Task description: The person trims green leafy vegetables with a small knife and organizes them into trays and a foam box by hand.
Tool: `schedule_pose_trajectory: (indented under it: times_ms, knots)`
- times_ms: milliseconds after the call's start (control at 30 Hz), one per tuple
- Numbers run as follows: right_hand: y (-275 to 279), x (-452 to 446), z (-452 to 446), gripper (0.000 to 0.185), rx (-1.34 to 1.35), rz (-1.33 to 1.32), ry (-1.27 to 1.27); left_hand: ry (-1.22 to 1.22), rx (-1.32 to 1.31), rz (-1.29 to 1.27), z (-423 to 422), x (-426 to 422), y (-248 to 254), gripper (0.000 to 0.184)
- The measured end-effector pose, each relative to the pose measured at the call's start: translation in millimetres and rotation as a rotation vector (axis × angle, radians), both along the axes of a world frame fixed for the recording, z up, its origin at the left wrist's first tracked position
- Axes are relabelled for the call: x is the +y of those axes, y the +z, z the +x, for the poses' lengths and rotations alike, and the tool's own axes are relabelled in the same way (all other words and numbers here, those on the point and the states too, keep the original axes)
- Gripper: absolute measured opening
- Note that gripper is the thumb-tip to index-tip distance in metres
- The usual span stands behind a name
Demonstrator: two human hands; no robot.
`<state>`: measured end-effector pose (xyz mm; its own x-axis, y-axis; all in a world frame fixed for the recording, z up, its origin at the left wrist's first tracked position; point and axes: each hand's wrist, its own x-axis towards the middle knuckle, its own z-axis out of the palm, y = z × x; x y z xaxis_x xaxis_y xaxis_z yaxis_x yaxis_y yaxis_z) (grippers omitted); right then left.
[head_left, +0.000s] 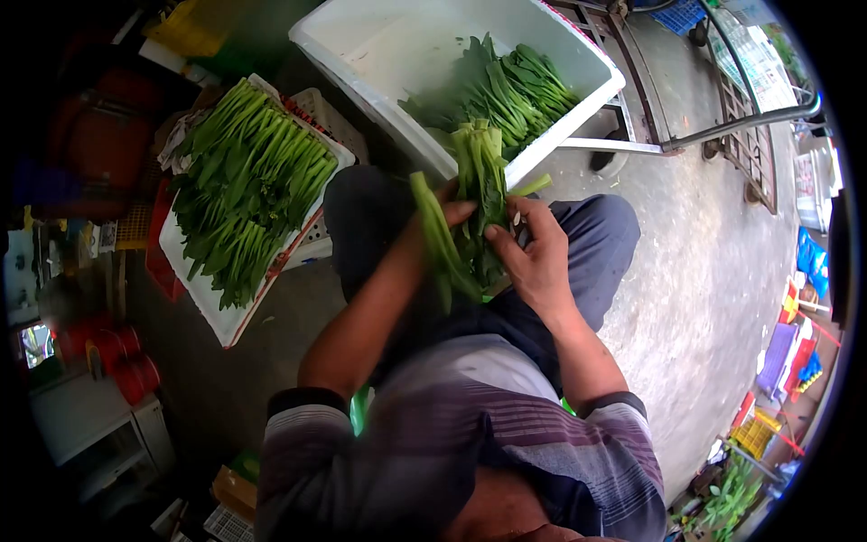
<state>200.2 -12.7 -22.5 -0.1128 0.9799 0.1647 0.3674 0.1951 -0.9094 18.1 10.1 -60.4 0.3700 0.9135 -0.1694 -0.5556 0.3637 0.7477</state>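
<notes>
A bunch of leafy greens point(483, 185), resembling choy sum, is upright between my hands above my lap, stalk ends up. My left hand point(442, 217) is closed round its left side, with some stalks point(436, 239) lying over the wrist and hiding part of the hand. On the other side, my right hand point(537, 248) is closed on the leaves, thumb and fingers pressed together. One pale stalk point(533, 185) sticks out above the right hand.
A white foam box point(361, 54) ahead holds more greens point(515, 95). To the left, a foam lid point(217, 316) carries rows of greens point(253, 181). A metal cart point(713, 135) stands at the right on the concrete floor point(686, 271). Red containers point(122, 361) are at far left.
</notes>
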Motion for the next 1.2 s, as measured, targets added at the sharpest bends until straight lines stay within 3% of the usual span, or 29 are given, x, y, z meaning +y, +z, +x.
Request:
schedule_pose_trajectory:
  times_ms: [167, 267, 467, 667, 767, 867, 967, 1167, 1200]
  knots:
    - [-3, -2, 2, 0.035, -0.037, -0.061, -0.018, 0.021, 0.059, -0.043, 5, -3, 4, 0.05]
    - [-6, -2, 1, 0.035, -0.041, -0.006, -0.025, 0.057, -0.017, -0.092, 6, -8, 2, 0.054]
    - [-16, -3, 0, 0.032, 0.101, -0.138, -0.032, 0.073, -0.157, -0.112, 4, -11, 9, 0.06]
    - [-19, -4, 0, 0.031, 0.166, -0.213, -0.014, 0.057, -0.009, -0.103, -4, -14, 7, 0.062]
    - [-14, -4, 1, 0.032, 0.077, -0.215, 0.002, 0.107, 0.017, -0.115, -4, -19, 8, 0.063]
    - [-23, -6, 1, 0.032, -0.012, -0.14, 0.032, 0.129, -0.062, -0.175, -4, -22, 10, 0.056]
    - [-19, -9, -3, 0.033, 0.052, -0.271, 0.015, 0.155, -0.051, -0.181, -6, -26, 2, 0.057]
    - [-26, -12, -4, 0.032, 0.005, -0.239, 0.034, 0.22, -0.039, -0.187, -9, -32, -14, 0.05]
    - [-26, -12, -5, 0.032, 0.018, -0.235, 0.034, 0.208, 0.209, -0.071, -12, -33, -25, 0.049]
